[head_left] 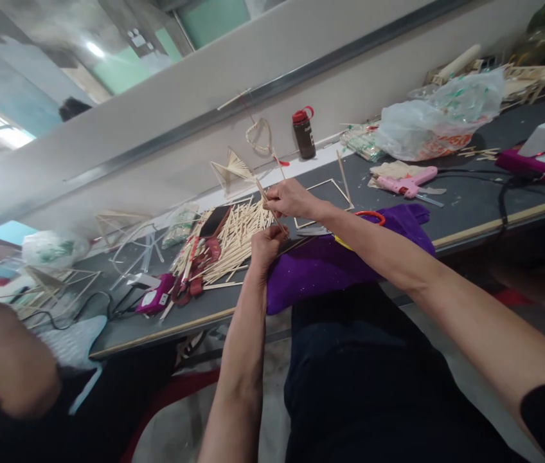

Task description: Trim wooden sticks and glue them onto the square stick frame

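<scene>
My right hand is closed around a thin wooden stick, whose upper end pokes out past the fingers. Just below it my left hand is also closed, pinching near the lower end of what looks like the same stick. A loose pile of wooden sticks lies left of both hands. To their right, a square frame of thin sticks rests on the table, partly behind my right forearm. Under my forearms a purple cloth hangs over the table edge, with scissors by its upper edge.
A pink glue gun lies to the right, near a plastic bag and a magenta device. A red-capped bottle stands by the wall. Behind the pile is a fanned stick model. Another person's arm is at left.
</scene>
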`<state>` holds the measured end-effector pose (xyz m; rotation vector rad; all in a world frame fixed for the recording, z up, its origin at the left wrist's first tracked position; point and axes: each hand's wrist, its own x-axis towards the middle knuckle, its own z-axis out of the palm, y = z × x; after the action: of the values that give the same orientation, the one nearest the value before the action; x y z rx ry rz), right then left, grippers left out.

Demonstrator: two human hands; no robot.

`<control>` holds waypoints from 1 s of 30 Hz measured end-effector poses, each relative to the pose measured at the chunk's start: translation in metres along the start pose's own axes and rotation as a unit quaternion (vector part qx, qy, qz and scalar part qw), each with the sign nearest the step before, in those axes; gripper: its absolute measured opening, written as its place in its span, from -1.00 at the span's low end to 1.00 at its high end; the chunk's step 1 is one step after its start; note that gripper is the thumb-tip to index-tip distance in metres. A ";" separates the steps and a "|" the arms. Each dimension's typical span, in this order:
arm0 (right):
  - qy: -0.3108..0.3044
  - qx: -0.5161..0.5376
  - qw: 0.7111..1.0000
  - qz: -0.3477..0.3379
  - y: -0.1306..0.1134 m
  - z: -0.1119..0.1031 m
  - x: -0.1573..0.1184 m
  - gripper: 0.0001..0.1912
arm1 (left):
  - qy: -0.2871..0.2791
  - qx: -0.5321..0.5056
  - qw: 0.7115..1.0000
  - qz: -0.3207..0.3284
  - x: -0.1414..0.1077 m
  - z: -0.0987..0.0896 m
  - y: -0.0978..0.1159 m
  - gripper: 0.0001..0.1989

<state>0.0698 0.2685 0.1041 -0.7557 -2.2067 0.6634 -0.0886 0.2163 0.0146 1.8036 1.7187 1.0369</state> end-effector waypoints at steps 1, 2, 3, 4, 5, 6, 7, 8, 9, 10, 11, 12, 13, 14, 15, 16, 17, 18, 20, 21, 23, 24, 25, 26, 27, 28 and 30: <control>-0.002 0.003 1.000 -0.002 -0.001 -0.001 -0.001 -0.79 | 0.000 0.003 1.000 0.003 -0.001 0.000 0.001 -0.74; -0.003 0.005 1.000 -0.002 -0.002 -0.002 -0.003 -0.79 | 0.000 0.005 1.000 0.006 -0.001 0.000 0.002 -0.75; -0.004 0.007 1.000 -0.001 -0.003 -0.002 -0.004 -0.79 | 0.001 0.007 1.000 0.008 -0.002 0.001 0.003 -0.75; -0.002 0.008 1.000 -0.001 -0.004 -0.003 -0.005 -0.78 | 0.004 0.009 1.000 0.009 -0.002 0.001 0.003 -0.75; 0.001 0.008 1.000 -0.001 -0.005 -0.003 -0.005 -0.79 | 0.009 0.010 1.000 0.009 -0.002 0.001 0.003 -0.74; 0.004 0.007 1.000 0.000 -0.006 -0.003 -0.005 -0.79 | 0.014 0.011 1.000 0.008 -0.002 0.001 0.003 -0.73; 0.005 0.005 1.000 0.001 -0.007 -0.003 -0.005 -0.79 | 0.016 0.012 1.000 0.008 -0.002 0.001 0.003 -0.72; 0.005 0.003 1.000 0.005 -0.008 -0.003 -0.005 -0.79 | 0.015 0.012 1.000 0.007 -0.002 0.001 0.002 -0.72; 0.003 0.001 1.000 0.008 -0.008 -0.002 -0.004 -0.80 | 0.011 0.011 1.000 0.007 -0.001 0.002 0.002 -0.72; 0.000 -0.001 1.000 0.012 -0.009 -0.002 -0.003 -0.80 | 0.008 0.011 1.000 0.006 -0.001 0.002 0.002 -0.73; -0.002 -0.002 1.000 0.013 -0.009 -0.001 -0.002 -0.80 | 0.009 0.011 1.000 0.005 -0.001 0.001 0.002 -0.72; -0.001 -0.001 1.000 0.014 -0.009 -0.001 -0.001 -0.80 | 0.013 0.012 1.000 0.005 0.000 0.001 0.002 -0.72; 0.002 0.000 1.000 0.014 -0.008 0.000 0.000 -0.79 | 0.019 0.013 1.000 0.005 0.000 0.001 0.002 -0.71; 0.004 0.001 1.000 0.016 -0.007 0.000 0.001 -0.79 | 0.022 0.014 1.000 0.005 0.000 0.001 0.002 -0.71; 0.005 0.002 1.000 0.019 -0.006 0.000 0.001 -0.79 | 0.021 0.015 1.000 0.006 0.000 0.000 0.002 -0.71; 0.005 0.004 1.000 0.024 -0.005 0.001 0.002 -0.79 | 0.017 0.016 1.000 0.005 0.001 0.000 0.002 -0.72; 0.003 0.004 1.000 0.029 -0.004 0.001 0.003 -0.79 | 0.010 0.015 1.000 0.004 0.001 0.000 0.002 -0.73; 0.000 0.004 0.999 0.033 -0.003 0.002 0.004 -0.80 | 0.004 0.013 1.000 0.002 0.001 0.000 0.002 -0.73; -0.006 0.005 0.999 0.037 -0.001 0.003 0.006 -0.81 | -0.004 0.005 1.000 -0.003 0.002 0.001 0.001 -0.71; -0.008 0.005 0.999 0.037 -0.001 0.003 0.007 -0.81 | -0.005 0.001 1.000 -0.005 0.002 0.001 0.000 -0.70; -0.011 0.004 0.999 0.038 0.000 0.004 0.008 -0.81 | -0.006 -0.005 1.000 -0.008 0.002 0.001 0.000 -0.69; -0.012 0.003 0.999 0.038 0.001 0.005 0.008 -0.81 | -0.005 -0.007 1.000 -0.009 0.003 0.002 -0.001 -0.69; -0.012 0.001 0.999 0.038 0.001 0.005 0.009 -0.80 | -0.004 -0.007 1.000 -0.011 0.003 0.002 -0.001 -0.69; -0.012 0.000 0.999 0.037 0.002 0.005 0.009 -0.79 | -0.003 -0.007 1.000 -0.012 0.002 0.001 0.000 -0.70; -0.012 -0.002 0.999 0.036 0.002 0.005 0.009 -0.79 | -0.003 -0.007 1.000 -0.013 0.002 0.001 0.000 -0.71; -0.012 -0.005 0.999 0.034 0.002 0.005 0.009 -0.79 | -0.003 -0.007 1.000 -0.014 0.002 0.001 0.001 -0.71; -0.013 -0.012 0.999 0.029 0.000 0.005 0.008 -0.79 | -0.006 -0.010 1.000 -0.014 0.001 0.001 0.002 -0.72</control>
<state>0.0613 0.2730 0.1047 -0.8299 -2.2277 0.6801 -0.0870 0.2172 0.0159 1.7647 1.7159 1.0270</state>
